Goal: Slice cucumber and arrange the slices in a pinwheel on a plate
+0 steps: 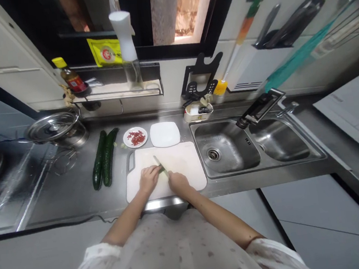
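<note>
On a white cutting board (185,160) with a grey handle, my right hand (179,183) is closed round a knife. The blade of the knife (158,161) points away from me and to the left. My left hand (149,179) lies left of the blade, its fingers bent down on a small green vegetable piece (162,169). The fingers hide most of that piece, so its kind is unclear. Beyond the board stand a white square plate (164,134) and a small round plate (126,140) with chopped red bits. Two whole cucumbers (105,159) lie left of the board.
A double steel sink (230,173) with a black faucet (258,109) is at the right. To the left stands a lidded steel pot (56,128) by a wire rack (65,160). A wall shelf (111,90) holds bottles. A sponge caddy (198,115) sits behind the sink.
</note>
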{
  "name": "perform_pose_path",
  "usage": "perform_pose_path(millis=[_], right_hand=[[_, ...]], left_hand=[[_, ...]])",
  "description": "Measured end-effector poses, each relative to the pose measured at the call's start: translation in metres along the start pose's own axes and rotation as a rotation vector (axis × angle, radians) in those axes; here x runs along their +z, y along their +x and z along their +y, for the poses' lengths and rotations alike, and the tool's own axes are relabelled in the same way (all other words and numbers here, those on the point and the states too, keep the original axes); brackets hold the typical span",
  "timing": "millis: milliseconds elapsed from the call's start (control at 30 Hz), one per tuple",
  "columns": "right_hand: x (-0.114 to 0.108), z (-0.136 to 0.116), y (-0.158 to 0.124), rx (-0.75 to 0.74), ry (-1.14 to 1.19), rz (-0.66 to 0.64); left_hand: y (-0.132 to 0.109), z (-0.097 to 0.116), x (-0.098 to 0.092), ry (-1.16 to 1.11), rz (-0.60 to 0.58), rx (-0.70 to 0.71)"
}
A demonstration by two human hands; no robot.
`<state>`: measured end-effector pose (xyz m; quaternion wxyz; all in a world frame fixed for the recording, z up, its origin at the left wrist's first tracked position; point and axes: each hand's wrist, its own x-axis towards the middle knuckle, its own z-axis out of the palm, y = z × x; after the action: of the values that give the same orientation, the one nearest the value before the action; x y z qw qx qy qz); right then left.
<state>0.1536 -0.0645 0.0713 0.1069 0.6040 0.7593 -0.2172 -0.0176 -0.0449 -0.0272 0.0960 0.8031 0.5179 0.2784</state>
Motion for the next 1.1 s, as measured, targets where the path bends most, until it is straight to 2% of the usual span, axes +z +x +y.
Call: perform_pose_path(millis=[467, 1100], right_hand=[[0.005, -0.005, 0.017, -0.018, 0.017, 0.039], [0.004, -0.006, 0.018, 0.012, 0.061, 0.045]], left_hand=[[0.000, 0.002, -0.003, 0.011, -0.023, -0.010], [0.000, 0.001, -0.003, 0.022, -0.005, 0.001]])
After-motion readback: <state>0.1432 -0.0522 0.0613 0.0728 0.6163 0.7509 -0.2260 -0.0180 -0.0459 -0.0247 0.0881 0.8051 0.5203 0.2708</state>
